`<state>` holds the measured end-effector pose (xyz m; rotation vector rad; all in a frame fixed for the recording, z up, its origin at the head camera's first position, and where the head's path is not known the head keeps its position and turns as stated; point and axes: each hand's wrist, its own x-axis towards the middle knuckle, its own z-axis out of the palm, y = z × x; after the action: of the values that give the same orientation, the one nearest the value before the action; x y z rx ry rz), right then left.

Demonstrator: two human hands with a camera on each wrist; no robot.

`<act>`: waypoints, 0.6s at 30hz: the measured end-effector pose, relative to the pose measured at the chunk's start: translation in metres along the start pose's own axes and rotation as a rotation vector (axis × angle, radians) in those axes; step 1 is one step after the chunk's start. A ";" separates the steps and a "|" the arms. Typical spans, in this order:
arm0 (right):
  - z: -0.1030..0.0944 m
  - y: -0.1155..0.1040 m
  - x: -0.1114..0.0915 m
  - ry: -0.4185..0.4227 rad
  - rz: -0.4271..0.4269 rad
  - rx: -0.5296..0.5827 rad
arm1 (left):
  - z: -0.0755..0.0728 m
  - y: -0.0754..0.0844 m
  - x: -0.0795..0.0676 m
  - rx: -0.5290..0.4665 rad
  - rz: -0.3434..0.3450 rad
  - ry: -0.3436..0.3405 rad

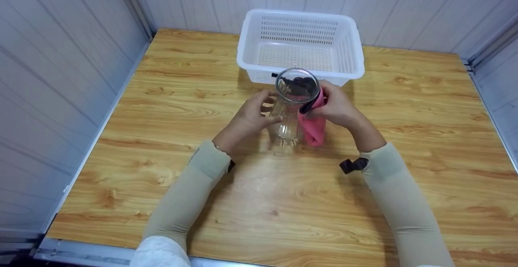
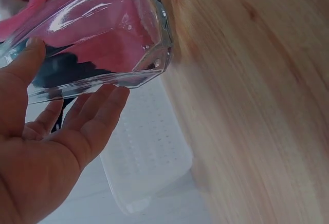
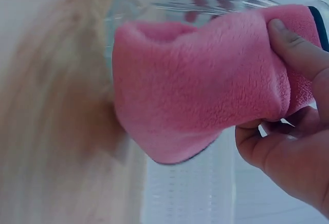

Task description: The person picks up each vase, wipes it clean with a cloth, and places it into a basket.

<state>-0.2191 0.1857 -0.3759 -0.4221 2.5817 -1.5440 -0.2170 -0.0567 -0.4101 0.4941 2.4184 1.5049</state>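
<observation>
Left hand (image 1: 251,113) curved around glass jar (image 1: 287,126) at nine o'clock, right hand (image 1: 339,107) with pinched pink cloth (image 1: 314,130) at three.

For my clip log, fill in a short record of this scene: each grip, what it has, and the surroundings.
Left grip: around the jar's left side, thumb apart from the fingers
Right grip: pinching the cloth at the jar's right side
Jar: clear glass, round rim facing up; contact with the table unclear
Cloth: pink with a dark edge, folded
Basket: white plastic, slotted sides, behind the jar
Table: wood-grain top
Sleeves: pale, on both forearms
</observation>
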 end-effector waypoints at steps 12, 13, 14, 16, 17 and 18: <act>0.008 0.008 0.000 -0.055 0.006 -0.072 | -0.001 0.000 0.001 0.006 -0.001 0.000; 0.009 0.012 0.000 -0.063 0.002 -0.085 | -0.001 -0.001 0.001 0.005 -0.003 -0.001; 0.011 0.017 0.000 -0.071 -0.006 -0.107 | 0.000 -0.001 0.001 0.003 -0.006 -0.002; 0.015 0.027 -0.001 -0.090 -0.005 -0.161 | 0.000 -0.001 0.001 0.003 -0.009 -0.001; 0.016 0.032 -0.001 -0.094 0.004 -0.191 | 0.000 -0.002 0.000 0.004 -0.010 -0.002; 0.017 0.036 -0.002 -0.100 0.013 -0.223 | 0.000 -0.002 0.000 0.008 -0.009 -0.001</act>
<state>-0.2201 0.1879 -0.4158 -0.4878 2.6812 -1.2012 -0.2173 -0.0573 -0.4122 0.4847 2.4232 1.4915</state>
